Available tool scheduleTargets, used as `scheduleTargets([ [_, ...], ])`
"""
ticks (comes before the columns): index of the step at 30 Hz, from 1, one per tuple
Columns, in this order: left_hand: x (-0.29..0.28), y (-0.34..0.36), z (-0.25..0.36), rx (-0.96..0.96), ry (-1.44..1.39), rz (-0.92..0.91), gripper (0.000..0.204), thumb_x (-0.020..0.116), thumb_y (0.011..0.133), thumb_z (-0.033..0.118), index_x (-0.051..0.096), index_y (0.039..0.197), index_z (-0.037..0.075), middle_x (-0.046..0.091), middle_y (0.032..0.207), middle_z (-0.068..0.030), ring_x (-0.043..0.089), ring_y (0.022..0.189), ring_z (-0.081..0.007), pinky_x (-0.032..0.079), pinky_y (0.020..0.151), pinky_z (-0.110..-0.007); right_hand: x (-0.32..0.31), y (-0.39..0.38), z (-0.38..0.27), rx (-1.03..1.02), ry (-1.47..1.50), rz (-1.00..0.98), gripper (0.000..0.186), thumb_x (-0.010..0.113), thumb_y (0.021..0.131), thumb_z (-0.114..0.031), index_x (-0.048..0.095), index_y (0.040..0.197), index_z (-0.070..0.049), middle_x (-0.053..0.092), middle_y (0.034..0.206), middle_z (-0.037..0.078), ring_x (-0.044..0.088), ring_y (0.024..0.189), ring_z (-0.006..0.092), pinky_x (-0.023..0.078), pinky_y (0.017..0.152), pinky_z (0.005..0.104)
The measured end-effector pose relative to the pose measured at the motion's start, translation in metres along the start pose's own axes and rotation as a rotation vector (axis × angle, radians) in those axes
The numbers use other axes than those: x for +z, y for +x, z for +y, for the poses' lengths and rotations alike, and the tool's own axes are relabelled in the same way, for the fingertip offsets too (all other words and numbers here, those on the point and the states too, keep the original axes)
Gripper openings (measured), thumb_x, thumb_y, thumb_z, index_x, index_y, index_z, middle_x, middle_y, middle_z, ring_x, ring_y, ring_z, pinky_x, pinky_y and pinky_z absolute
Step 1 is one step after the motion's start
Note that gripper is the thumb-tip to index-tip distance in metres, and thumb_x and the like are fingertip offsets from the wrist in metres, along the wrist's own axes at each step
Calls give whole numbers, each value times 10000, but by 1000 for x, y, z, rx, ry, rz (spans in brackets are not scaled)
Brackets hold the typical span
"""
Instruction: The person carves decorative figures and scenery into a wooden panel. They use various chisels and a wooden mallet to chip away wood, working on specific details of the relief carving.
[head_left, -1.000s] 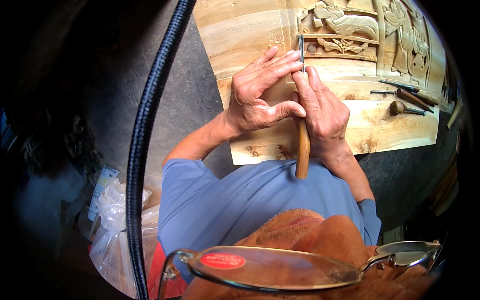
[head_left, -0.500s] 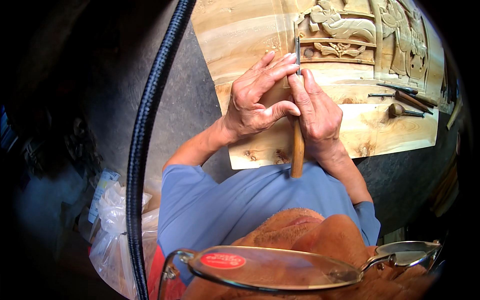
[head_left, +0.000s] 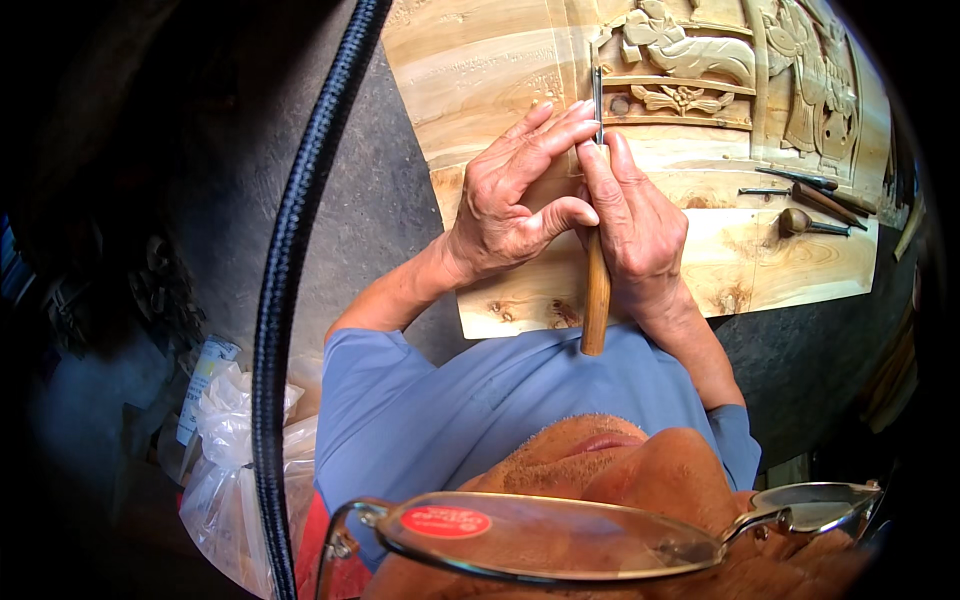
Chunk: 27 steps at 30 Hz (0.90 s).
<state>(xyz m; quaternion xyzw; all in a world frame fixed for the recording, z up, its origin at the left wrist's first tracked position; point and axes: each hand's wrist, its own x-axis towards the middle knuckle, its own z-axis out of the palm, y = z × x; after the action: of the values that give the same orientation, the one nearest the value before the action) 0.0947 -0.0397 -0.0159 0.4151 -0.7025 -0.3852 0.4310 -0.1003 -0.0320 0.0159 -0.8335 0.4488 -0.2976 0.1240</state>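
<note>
Panel (head_left: 500, 60), pale wood, lay flat on the bench (head_left: 370, 220), filling the 12 to 2 o'clock part of the view. Carved relief (head_left: 690, 55) of figures ran across its far half; the near half was bare grain with knots.

Both hands met over the panel's near-middle. Left hand (head_left: 510, 205) came in from 8 o'clock, fingers stretched toward 1 o'clock, thumb folded across onto the chisel. Right hand (head_left: 635, 225) came in from 5 o'clock, wrapped closed around the upper handle, forefinger laid along the shank.

Chisel (head_left: 597, 275): long axis ran almost straight 12 to 6 o'clock. Wooden handle end stuck out below the grip toward 6, over the blue shirt (head_left: 440, 410). Thin steel blade rose past the fingertips toward 12, tip at the lower border of the relief; whether it touched the wood could not be told. Both hands held it firmly, the right doing the clamping, the left steadying near the blade.

Spare tools (head_left: 810, 200), three or so, lay on the panel at 3 o'clock from the hands, well apart from them.
</note>
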Motion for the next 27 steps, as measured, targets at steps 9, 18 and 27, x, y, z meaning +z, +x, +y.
scheduleTargets([
  [9, 1, -1, -1, 13, 17, -6, 793, 863, 905, 483, 640, 1476, -19, 690, 1490, -217, 636, 1435, -375, 426, 1260, -548, 2, 0, 4, -30, -9, 8, 578, 790, 814, -14, 698, 1378, 66, 732, 1233, 340, 792, 1072, 423, 673, 875, 444],
  [18, 2, 2, 0, 18, 49, -2, 800, 836, 927, 486, 615, 1504, -21, 662, 1529, -211, 616, 1453, -385, 428, 1261, -537, -2, 4, 4, -8, -9, -7, 552, 803, 828, -28, 719, 1369, 44, 743, 1231, 326, 796, 1082, 416, 680, 881, 432],
  [27, 2, 2, 1, 33, 91, -37, 813, 768, 985, 483, 535, 1582, -17, 595, 1599, -224, 563, 1502, -385, 405, 1277, -532, -4, 7, 7, -18, -9, -23, 581, 820, 827, -59, 707, 1388, 41, 744, 1250, 313, 796, 1101, 405, 680, 876, 429],
])
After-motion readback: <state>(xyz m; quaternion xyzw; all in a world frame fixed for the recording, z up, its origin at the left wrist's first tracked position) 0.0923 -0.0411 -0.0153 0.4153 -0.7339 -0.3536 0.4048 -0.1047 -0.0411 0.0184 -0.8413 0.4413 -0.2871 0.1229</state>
